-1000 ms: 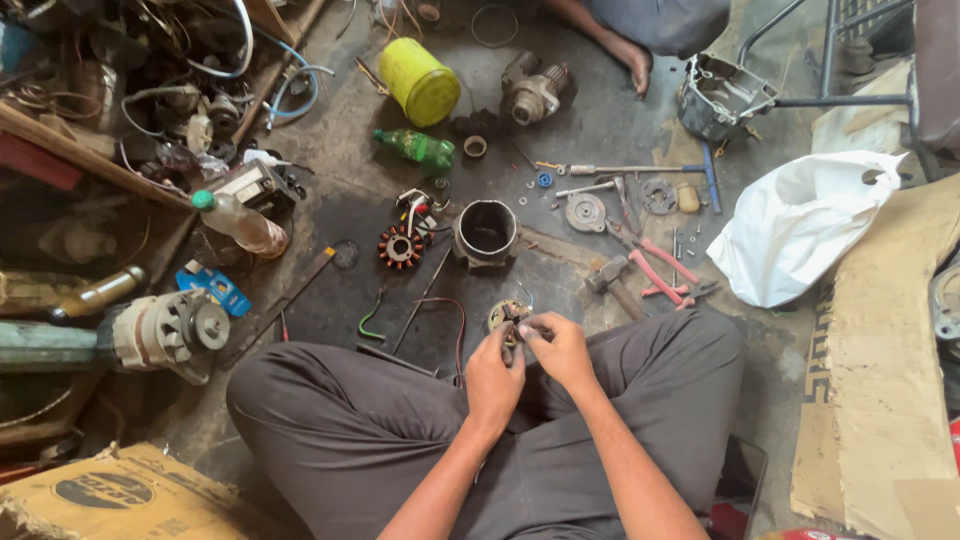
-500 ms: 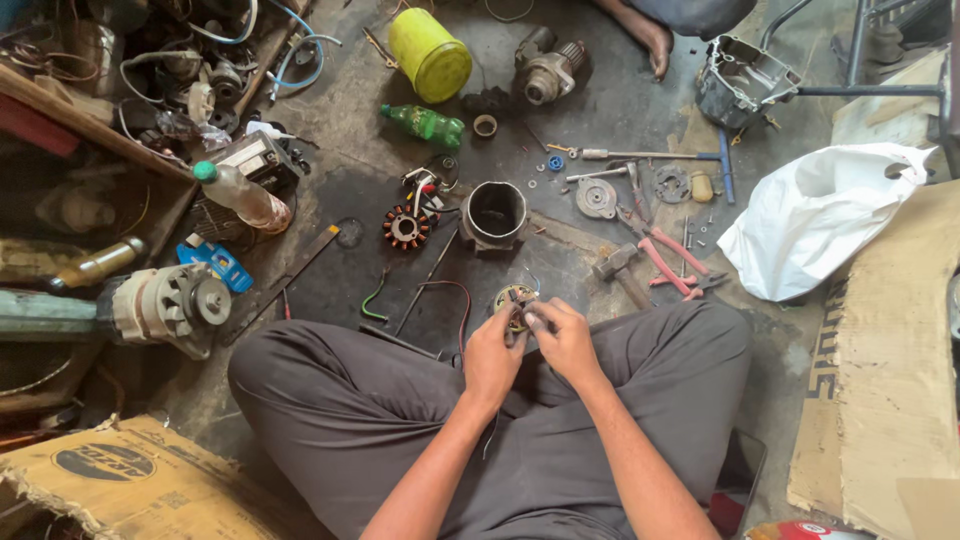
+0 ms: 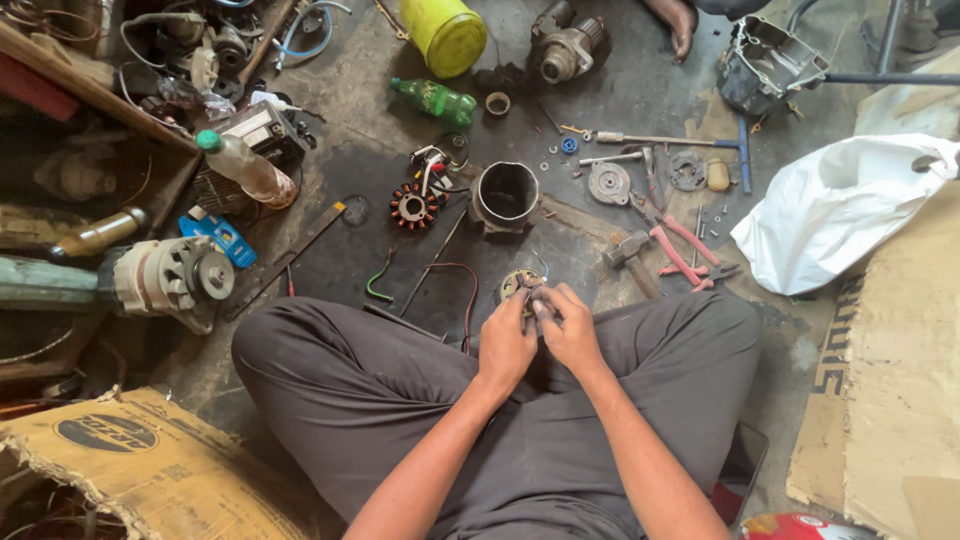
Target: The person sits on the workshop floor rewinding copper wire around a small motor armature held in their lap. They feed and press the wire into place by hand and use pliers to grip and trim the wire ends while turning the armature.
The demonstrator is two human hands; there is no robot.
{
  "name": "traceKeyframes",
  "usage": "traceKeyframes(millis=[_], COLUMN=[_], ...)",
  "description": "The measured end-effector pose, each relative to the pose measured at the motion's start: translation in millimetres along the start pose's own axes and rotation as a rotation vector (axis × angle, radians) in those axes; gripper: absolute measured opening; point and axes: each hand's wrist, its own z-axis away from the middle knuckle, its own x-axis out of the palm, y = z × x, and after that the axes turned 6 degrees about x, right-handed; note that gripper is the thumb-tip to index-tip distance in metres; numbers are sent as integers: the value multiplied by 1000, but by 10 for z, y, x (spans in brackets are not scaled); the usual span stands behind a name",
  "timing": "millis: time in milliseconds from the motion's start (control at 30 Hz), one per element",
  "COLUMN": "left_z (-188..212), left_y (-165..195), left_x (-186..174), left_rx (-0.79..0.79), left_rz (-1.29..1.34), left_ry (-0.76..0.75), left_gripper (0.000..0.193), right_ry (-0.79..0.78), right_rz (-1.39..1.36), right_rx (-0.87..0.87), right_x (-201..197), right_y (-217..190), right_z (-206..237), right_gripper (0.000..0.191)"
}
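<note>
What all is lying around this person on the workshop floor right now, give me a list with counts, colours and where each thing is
small round metal part: 1, brass-grey, held in both hands above the lap
stator coil: 1, orange-black, floor ahead, left of centre
metal cylinder housing: 1, dark grey, right of the stator
pliers: 1, pink handles, floor right
hammer: 1, grey head, left of the pliers
plastic bag: 1, white, far right
green bottle: 1, lying at top centre
yellow container: 1, top centre
alternator: 1, silver, left
cardboard box: 1, brown, bottom left
another person's foot: 1, top edge
left hand: on the part
right hand: on the part
</note>
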Motion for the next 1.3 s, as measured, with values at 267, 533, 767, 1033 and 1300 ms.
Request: traceKeyframes(millis=[267, 533, 767, 1033, 1300], left_z=[-129, -305, -350, -371, -339], left_y=[83, 50, -3, -79, -58], left_x=[-153, -282, -356, -280, -291], left_rx=[-48, -70, -20, -37, -66], left_rz=[33, -131, -247, -29, 43], left_ry=[-111, -330, -437, -301, -146], left_gripper=[44, 51, 51, 38, 24], right_ry=[93, 125, -27, 98, 63], right_rz=[11, -56, -62, 128, 123], right_rx=[4, 7, -4, 45, 14], right_x=[35, -66, -214, -154, -87], right_y=[-9, -27, 50, -74, -157], right_z=[39, 35, 71, 23, -16], right_gripper=[13, 16, 12, 8, 18])
